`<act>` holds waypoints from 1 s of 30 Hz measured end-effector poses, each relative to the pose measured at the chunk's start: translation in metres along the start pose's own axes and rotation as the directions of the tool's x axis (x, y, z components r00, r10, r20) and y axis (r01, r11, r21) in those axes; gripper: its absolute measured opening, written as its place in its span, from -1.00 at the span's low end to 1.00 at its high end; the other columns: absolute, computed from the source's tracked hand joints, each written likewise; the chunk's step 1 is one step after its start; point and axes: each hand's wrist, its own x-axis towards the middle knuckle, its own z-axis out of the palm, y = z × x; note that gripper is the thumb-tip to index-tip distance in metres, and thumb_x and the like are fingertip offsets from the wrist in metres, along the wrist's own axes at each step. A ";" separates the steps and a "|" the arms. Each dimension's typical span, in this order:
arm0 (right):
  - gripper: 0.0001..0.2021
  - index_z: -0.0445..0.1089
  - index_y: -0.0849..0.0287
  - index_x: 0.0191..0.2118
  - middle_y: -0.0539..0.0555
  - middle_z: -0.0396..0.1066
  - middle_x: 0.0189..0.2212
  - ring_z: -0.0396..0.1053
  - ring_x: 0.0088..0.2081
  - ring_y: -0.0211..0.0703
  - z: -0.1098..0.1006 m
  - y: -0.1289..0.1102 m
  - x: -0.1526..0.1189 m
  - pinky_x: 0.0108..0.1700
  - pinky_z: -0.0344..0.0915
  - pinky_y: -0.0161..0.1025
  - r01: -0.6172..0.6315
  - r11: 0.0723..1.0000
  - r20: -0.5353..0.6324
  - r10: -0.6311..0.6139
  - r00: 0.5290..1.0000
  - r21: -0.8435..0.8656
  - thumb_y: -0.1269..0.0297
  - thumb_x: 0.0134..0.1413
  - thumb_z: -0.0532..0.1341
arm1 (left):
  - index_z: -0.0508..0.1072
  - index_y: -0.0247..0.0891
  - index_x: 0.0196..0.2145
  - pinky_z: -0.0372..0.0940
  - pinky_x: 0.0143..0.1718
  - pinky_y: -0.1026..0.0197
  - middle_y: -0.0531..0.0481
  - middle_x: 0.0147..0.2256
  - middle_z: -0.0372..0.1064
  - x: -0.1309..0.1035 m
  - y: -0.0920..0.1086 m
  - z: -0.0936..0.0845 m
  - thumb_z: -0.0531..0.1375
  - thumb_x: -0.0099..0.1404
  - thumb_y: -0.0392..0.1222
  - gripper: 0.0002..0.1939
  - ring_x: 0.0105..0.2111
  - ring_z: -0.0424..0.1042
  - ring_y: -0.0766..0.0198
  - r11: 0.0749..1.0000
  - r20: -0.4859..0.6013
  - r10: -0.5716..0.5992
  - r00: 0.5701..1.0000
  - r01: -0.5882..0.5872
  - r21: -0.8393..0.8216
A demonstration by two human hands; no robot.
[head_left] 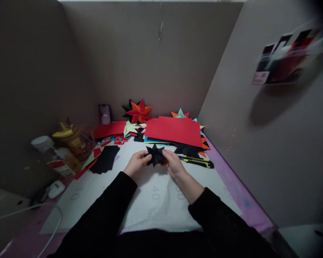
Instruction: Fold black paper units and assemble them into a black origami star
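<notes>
A small black folded paper star (155, 156) is held up between my two hands, above the white sheet (148, 211). My left hand (137, 162) pinches its left points between thumb and fingers. On the other side, my right hand (173, 164) grips the right points, its fingertips partly behind the paper. Just beyond the star lies a stack of red paper sheets (173, 132). A yellow and black utility knife (197, 162) rests right of my right hand. Black paper sheets (105, 159) lie fanned out to the left.
Finished red and orange stars (140, 111) lean at the back wall, near a phone (104, 114). Bottles (56, 154) and a jug (68, 134) stand at the left. A white cable (59, 215) crosses the near left. A clear holder (285, 64) hangs on the right wall.
</notes>
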 end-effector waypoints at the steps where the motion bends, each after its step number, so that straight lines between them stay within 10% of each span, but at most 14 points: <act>1: -0.62 0.35 0.20 -0.49 -0.03 0.34 -0.65 0.24 -0.62 -0.27 -0.001 0.001 0.001 -0.57 0.12 -0.33 0.004 1.000 0.005 -0.004 1.000 0.002 -0.05 -0.30 0.31 | 0.41 -0.37 -0.41 -0.04 -0.57 0.36 0.10 -0.60 0.26 0.000 0.000 0.000 0.29 -0.01 -0.07 -0.69 -0.64 0.12 0.48 1.000 0.008 -0.013 1.000 0.013 -0.009; 30: -0.69 0.37 0.16 -0.36 -0.08 0.31 -0.62 0.20 -0.67 -0.36 -0.005 0.006 0.004 -0.66 0.08 -0.40 0.063 0.996 -0.004 -0.064 0.998 -0.063 0.07 -0.23 0.31 | 0.26 -0.33 -0.55 0.04 -0.58 0.34 0.13 -0.64 0.22 -0.006 0.003 0.009 0.32 -0.06 -0.18 -0.72 -0.65 0.18 0.45 0.994 -0.024 -0.041 0.999 0.039 -0.102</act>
